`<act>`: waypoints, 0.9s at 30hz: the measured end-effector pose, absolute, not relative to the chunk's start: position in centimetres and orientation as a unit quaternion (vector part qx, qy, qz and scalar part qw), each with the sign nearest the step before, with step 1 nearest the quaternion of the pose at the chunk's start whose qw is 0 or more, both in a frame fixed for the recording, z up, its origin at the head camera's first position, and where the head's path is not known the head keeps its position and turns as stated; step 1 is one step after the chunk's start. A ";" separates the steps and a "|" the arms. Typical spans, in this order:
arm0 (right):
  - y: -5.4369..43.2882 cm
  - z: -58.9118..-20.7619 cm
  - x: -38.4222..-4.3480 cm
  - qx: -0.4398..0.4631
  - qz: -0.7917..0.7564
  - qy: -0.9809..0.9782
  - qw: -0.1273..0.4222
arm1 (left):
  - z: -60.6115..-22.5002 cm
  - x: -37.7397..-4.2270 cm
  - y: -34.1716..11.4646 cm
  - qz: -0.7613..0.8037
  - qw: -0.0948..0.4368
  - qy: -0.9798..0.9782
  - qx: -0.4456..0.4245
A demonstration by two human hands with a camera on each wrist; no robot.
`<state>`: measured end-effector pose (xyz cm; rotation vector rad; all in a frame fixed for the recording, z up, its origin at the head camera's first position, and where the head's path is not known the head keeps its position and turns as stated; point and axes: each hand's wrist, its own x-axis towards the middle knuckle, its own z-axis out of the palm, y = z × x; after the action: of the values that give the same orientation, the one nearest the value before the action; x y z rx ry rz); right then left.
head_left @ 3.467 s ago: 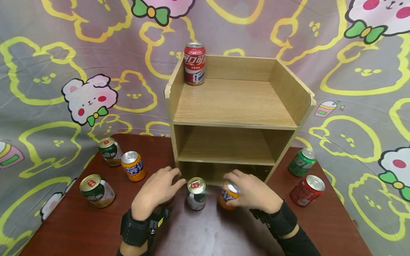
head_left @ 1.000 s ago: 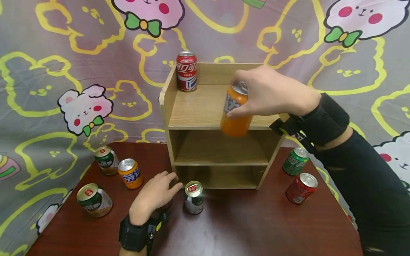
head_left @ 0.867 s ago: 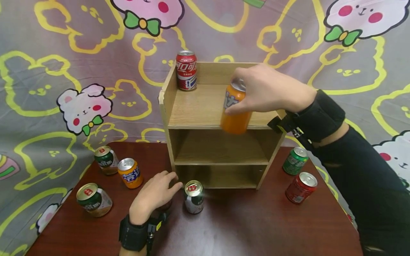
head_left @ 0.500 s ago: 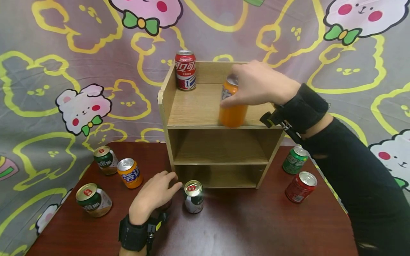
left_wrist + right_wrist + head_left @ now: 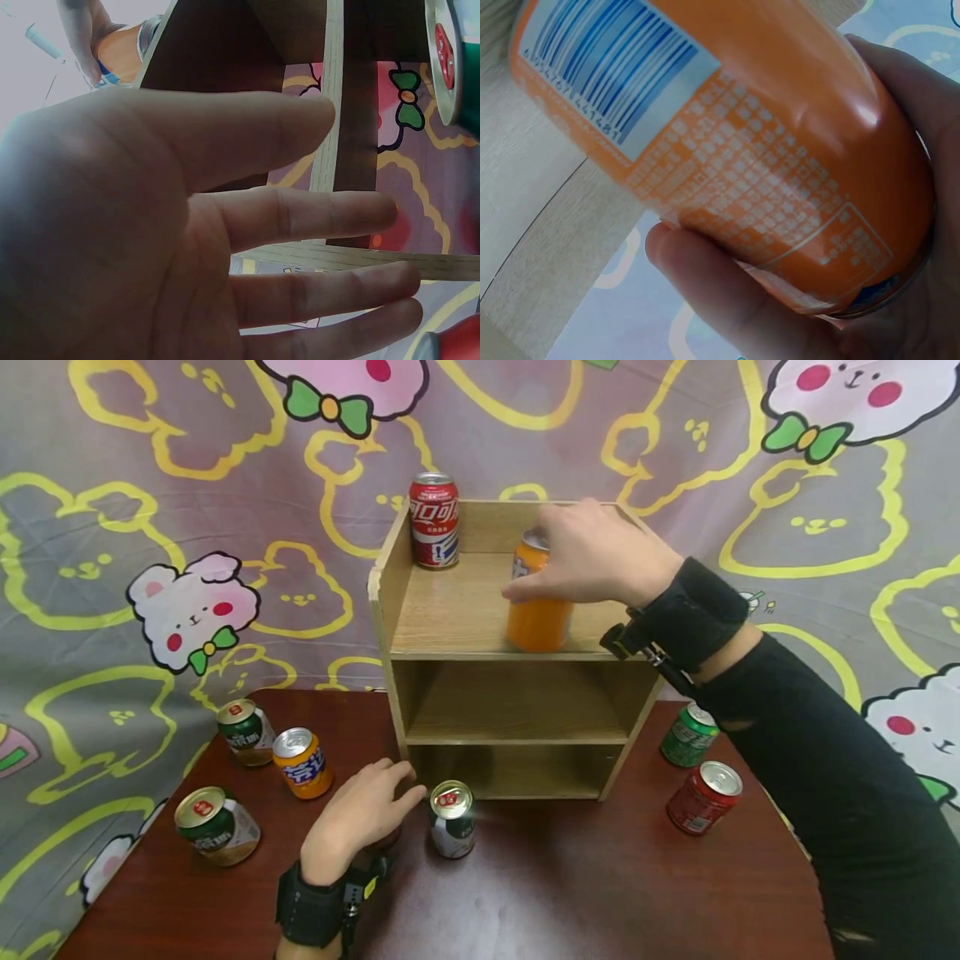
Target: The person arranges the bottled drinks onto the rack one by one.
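My right hand [image 5: 600, 552] grips an orange soda can [image 5: 538, 627] near its top, thumb on one side and fingers on the other. The can is upright, its base close over the front part of the wooden shelf's top board [image 5: 461, 610]. A barcode shows on its orange side in the right wrist view. At the back left of that board stands a tall red cola can [image 5: 435, 527]. Low on the left, my left hand [image 5: 360, 810] has its fingers loosely extended, close to a green can with a gold lid [image 5: 452, 835]. A dark red can [image 5: 386, 841] is mostly hidden beneath it.
On the table's left stand two green-and-white cans, one behind [image 5: 247, 735] and one in front [image 5: 219, 835], and an orange can [image 5: 303, 768]. To the right are a green can [image 5: 688, 739] and a red can [image 5: 703, 802]. A patterned curtain [image 5: 300, 627] hangs behind.
My right hand has lifted the orange can from the table up to the top board, lately moving it left, slightly down and inward. My left hand has stayed about where it was.
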<state>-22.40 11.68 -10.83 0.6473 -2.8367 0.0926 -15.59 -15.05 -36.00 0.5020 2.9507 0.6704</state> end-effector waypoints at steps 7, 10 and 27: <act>10.9 -10.7 -23.0 0.205 0.028 -0.974 0.096 | -36.0 -15.5 -15.0 0.218 0.037 0.962 0.161; 10.7 -10.8 -23.3 0.197 0.027 -0.976 0.093 | -36.0 -15.5 -15.0 0.218 0.038 0.962 0.161; 10.0 -11.2 -24.8 0.175 0.049 -0.979 0.091 | -36.2 -15.6 -15.1 0.216 0.037 0.962 0.161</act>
<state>-24.82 10.03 -11.21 0.5195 -2.9105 0.1471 -15.64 -15.06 -36.19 0.4955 2.9527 0.6641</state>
